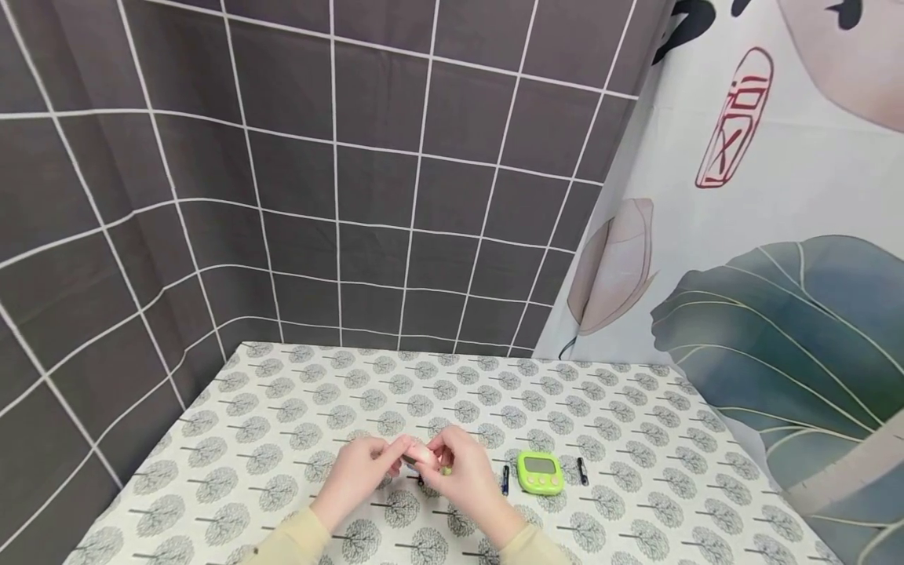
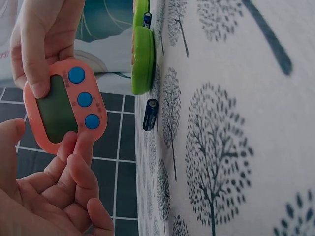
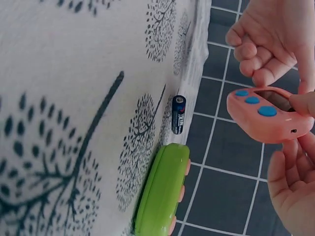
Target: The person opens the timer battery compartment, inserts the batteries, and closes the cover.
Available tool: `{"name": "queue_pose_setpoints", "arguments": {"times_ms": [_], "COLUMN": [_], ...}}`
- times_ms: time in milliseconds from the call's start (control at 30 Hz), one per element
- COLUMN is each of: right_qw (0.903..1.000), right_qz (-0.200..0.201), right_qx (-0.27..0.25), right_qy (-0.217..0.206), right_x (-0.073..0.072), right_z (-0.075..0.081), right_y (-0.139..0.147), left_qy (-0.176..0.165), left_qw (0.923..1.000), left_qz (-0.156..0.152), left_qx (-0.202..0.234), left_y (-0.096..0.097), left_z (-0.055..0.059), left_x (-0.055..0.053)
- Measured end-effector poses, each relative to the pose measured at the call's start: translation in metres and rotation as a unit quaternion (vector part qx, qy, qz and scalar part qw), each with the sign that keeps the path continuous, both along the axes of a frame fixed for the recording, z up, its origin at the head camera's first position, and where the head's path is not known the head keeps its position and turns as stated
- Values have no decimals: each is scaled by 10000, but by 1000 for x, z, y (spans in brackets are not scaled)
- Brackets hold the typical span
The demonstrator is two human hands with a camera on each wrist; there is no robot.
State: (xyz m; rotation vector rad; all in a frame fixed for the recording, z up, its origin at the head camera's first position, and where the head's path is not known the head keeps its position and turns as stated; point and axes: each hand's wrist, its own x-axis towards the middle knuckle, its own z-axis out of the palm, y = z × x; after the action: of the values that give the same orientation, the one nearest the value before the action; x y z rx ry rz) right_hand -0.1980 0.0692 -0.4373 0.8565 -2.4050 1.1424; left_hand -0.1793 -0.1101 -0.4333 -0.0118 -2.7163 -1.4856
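A pink digital timer [image 2: 90,110] with a dark screen and blue buttons is held up between both hands above the table. My right hand [image 1: 462,475] grips it, thumb lying over the screen and fingers behind, as the left wrist view shows. My left hand [image 1: 363,471] holds the opposite end, fingertips [image 2: 69,142] at the edge beside the screen and other fingers curled. The right wrist view shows a small dark hole in the timer's side. Beneath the hands, a dark blue battery [image 3: 178,114] lies beside a green timer [image 3: 165,189], mostly hidden in the head view.
Further right lies another green timer [image 1: 540,473], with a battery [image 1: 505,480] on its left and a second battery [image 1: 582,471] on its right. A tree-patterned cloth [image 1: 268,439] covers the table. Dark grid curtain [image 1: 381,180] and printed fabric [image 1: 791,314] hang behind.
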Motion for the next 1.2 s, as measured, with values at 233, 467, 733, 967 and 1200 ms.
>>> {"name": "queue_pose_setpoints", "arguments": {"times_ms": [233, 467, 733, 967, 1200], "right_qw": [9841, 9596, 9572, 9585, 9640], "right_qz": [-99, -177, -76, 37, -171], "right_qx": [572, 923, 952, 1064, 1599], "right_qy": [1681, 2653, 2734, 2645, 2117], "right_x": [5, 8, 11, 14, 17], "right_z": [1, -1, -5, -4, -2], "right_y": [-4, -8, -9, -11, -10], "left_qy": [24, -33, -70, -21, 203], "left_qw": [9998, 9996, 9999, 9999, 9989], "left_qz": [38, 86, 23, -129, -256], "left_qx": [174, 264, 135, 58, 327], "left_y": [3, 5, 4, 2, 4], "left_z": [3, 2, 2, 4, 3], "left_x": [1, 2, 5, 5, 5]}}
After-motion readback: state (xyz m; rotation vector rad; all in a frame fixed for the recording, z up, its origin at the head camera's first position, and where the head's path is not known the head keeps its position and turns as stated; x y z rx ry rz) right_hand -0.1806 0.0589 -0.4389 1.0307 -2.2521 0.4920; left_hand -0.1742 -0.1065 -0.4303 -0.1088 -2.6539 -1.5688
